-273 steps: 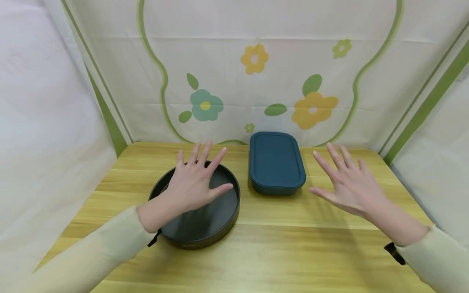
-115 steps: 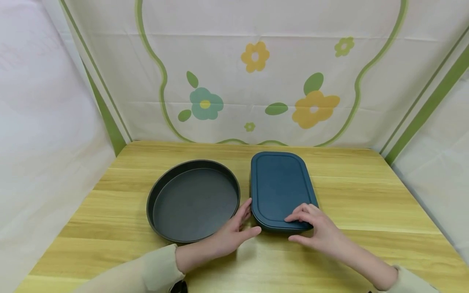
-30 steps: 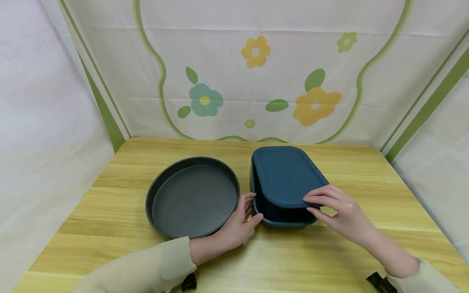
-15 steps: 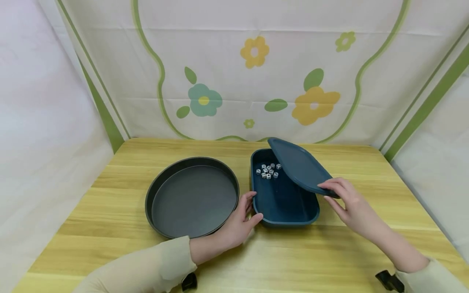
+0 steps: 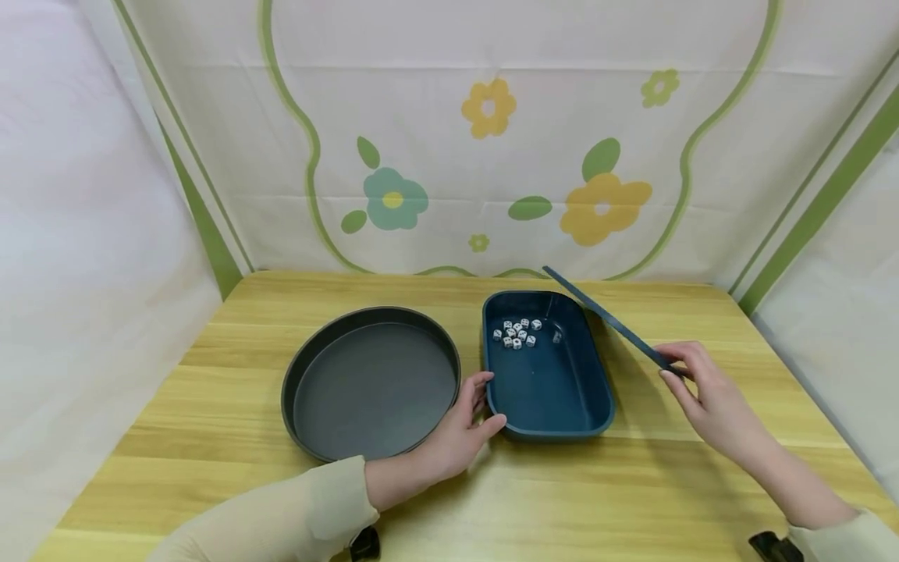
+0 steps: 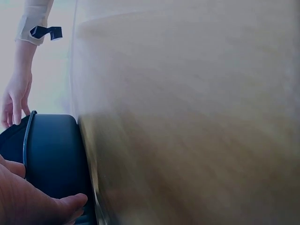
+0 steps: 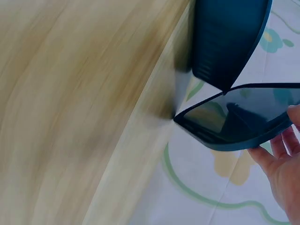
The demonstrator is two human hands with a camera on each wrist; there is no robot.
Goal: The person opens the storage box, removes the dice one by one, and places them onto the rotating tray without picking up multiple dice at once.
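A dark blue rectangular food container (image 5: 555, 390) stands uncovered on the table, right of centre. Several white dice (image 5: 517, 334) lie together on its floor towards the back left. Against the container's front left corner rests my left hand (image 5: 453, 437), thumb at the front and fingers along the side. My right hand (image 5: 716, 406) pinches the near end of the flat blue lid (image 5: 611, 316) between thumb and fingers. The lid is tilted nearly edge-on in the head view, beside the container's right rim. In the right wrist view, the underside of the lid (image 7: 248, 122) shows.
A round dark grey pan (image 5: 375, 390) stands left of the container, close to my left forearm. Wood-grain table (image 5: 730, 336) stretches to the right of the container. A white cloth with printed flowers (image 5: 449, 156) hangs behind the table's back edge.
My right hand has lifted the lid off the container and moved it right, turning it nearly on edge. The dice have come into sight. My left hand has stayed at the corner.
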